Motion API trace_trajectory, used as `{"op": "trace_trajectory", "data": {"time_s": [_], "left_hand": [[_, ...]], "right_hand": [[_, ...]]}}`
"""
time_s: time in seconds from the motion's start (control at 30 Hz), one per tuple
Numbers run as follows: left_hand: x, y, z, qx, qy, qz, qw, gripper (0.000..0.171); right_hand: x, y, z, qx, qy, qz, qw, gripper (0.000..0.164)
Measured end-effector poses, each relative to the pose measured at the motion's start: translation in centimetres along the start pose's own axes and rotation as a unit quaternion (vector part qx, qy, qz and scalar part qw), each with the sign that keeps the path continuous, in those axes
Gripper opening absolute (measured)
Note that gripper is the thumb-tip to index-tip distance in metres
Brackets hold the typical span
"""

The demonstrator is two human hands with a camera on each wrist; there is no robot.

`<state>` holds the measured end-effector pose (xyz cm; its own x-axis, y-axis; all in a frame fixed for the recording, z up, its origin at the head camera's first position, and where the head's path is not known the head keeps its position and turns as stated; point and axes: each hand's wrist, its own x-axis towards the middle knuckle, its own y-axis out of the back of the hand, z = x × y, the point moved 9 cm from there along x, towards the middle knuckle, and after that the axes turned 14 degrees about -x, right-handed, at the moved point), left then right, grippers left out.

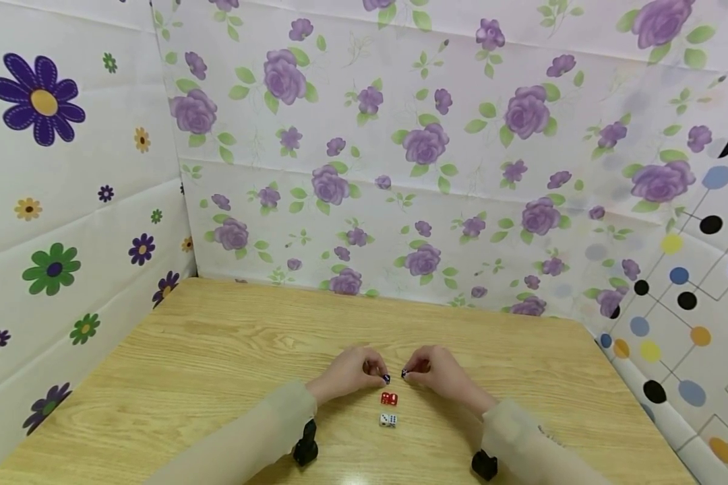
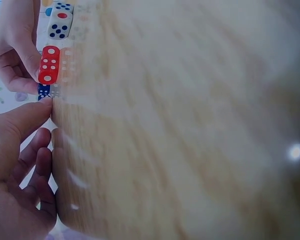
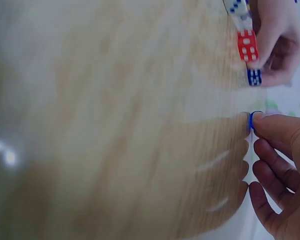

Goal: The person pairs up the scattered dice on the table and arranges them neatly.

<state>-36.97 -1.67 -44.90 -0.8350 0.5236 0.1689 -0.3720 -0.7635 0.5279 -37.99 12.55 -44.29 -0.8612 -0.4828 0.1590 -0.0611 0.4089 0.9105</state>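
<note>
My left hand (image 1: 356, 370) pinches a dark blue die (image 1: 386, 379) between thumb and fingertips, low over the table. Facing it, my right hand (image 1: 441, 372) grips another dark blue die (image 1: 404, 373) the same way; a small gap separates the two. In the right wrist view only a blue edge of the right hand's die (image 3: 252, 120) shows past the thumb. Just nearer to me, two red dice (image 1: 389, 399) sit side by side. Closer still stands a pair of white dice (image 1: 388, 420) with dark pips, roughly in line with the red pair.
The wood-grain table (image 1: 236, 350) is glossy and reflects the hands and dice. Behind it hangs a white sheet with purple roses (image 1: 425, 261). Patterned sheets also line the left (image 1: 103, 269) and right (image 1: 661, 323) sides. Black wrist devices (image 1: 305, 450) are strapped below both sleeves.
</note>
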Motion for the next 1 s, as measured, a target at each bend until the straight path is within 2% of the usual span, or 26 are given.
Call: {"op": "trace_trajectory", "data": {"time_s": [0.33,1.0], "left_hand": [[-0.1,0.0,0.2,0.000,-0.002,0.000,1.0000,0.008],[-0.2,0.0,0.1,0.004,-0.003,0.004,1.0000,0.007]], "right_hand": [[-0.2,-1.1,-1.5,0.027,0.006,-0.015,0.999,0.006],[-0.4,-1.4,-1.5,0.029,-0.001,-0.016,0.999,0.005]]}}
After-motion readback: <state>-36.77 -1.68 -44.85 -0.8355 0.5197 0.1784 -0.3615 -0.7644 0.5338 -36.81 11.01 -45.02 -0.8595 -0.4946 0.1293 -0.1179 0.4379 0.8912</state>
